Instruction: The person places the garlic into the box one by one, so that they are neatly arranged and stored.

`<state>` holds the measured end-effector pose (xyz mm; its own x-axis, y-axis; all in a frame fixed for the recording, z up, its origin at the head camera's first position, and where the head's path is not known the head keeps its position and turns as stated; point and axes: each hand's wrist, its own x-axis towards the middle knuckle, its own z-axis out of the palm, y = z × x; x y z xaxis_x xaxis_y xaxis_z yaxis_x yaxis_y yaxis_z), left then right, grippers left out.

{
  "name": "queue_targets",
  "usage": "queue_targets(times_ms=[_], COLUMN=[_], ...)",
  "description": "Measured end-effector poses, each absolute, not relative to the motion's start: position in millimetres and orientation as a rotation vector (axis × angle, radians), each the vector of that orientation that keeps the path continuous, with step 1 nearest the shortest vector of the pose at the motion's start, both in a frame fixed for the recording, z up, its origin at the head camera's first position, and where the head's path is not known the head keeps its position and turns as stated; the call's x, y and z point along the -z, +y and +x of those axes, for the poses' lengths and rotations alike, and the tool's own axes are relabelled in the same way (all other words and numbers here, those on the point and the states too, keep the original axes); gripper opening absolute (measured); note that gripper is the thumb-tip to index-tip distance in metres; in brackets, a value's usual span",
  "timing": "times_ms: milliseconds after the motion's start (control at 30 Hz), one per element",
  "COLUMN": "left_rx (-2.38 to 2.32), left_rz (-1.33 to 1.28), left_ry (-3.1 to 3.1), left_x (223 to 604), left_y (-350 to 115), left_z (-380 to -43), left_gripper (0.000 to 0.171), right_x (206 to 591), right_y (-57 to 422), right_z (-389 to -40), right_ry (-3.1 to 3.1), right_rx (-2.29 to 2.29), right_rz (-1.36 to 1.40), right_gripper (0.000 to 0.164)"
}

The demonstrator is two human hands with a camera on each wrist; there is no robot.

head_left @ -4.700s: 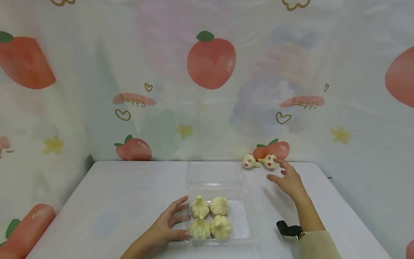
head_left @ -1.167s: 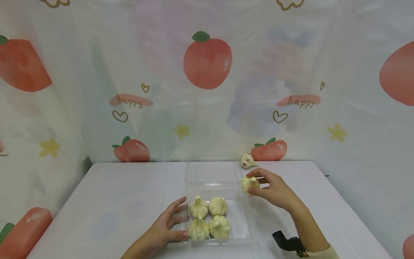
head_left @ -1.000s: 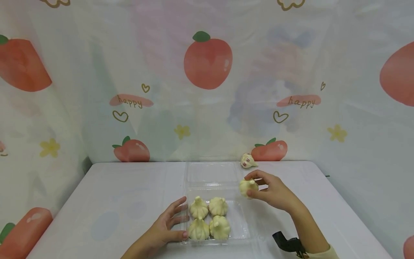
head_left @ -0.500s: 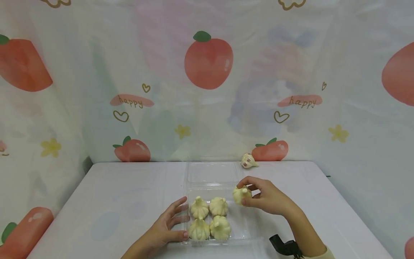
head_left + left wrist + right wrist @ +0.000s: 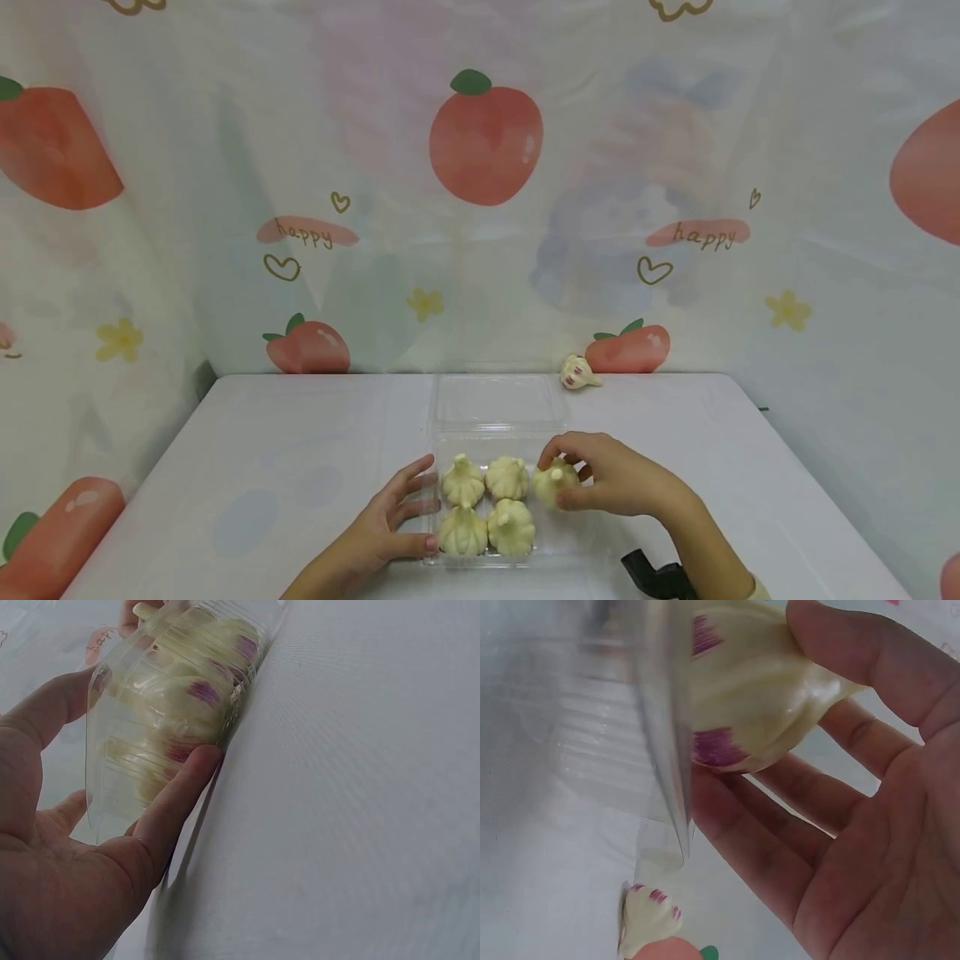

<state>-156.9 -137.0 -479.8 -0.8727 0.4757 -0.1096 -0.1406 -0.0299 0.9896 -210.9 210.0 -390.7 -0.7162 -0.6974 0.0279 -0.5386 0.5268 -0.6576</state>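
In the head view, my right hand pinches a cream garlic bulb between thumb and fingers, over the right part of a clear plastic clamshell box. Purple streaks show on the held garlic bulb in the right wrist view, where the box rim crosses in front of it. Several garlic bulbs stand in two rows in the left part of the box, stems up. My left hand touches the box's left side, fingers spread. The left wrist view shows its thumb lying along the box wall.
The box's clear lid lies folded back behind it. One more garlic bulb lies at the back edge of the white table, against the patterned curtain. A black device sits at my right wrist.
From the back of the table, my right hand has picked up one of two garlic bulbs and brought it forward and left over the box. My left hand has stayed in place.
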Motion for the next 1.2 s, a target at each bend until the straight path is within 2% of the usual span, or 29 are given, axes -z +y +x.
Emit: queue_targets(times_ms=[633, 1200], left_rx=[-1.948, -1.948], left_rz=[0.377, 0.422], left_ry=[1.867, 1.867], left_x=[477.4, 480.8], left_y=[-137.2, -138.2], left_z=[-155.8, -158.6], left_gripper=[0.097, 0.098], right_x=[396.2, 394.0], right_y=[199.7, 196.2], right_z=[-202.3, -200.4], right_ry=[2.468, 2.451], right_rx=[0.772, 0.682], right_rz=[-1.079, -1.089], right_gripper=[0.035, 0.027])
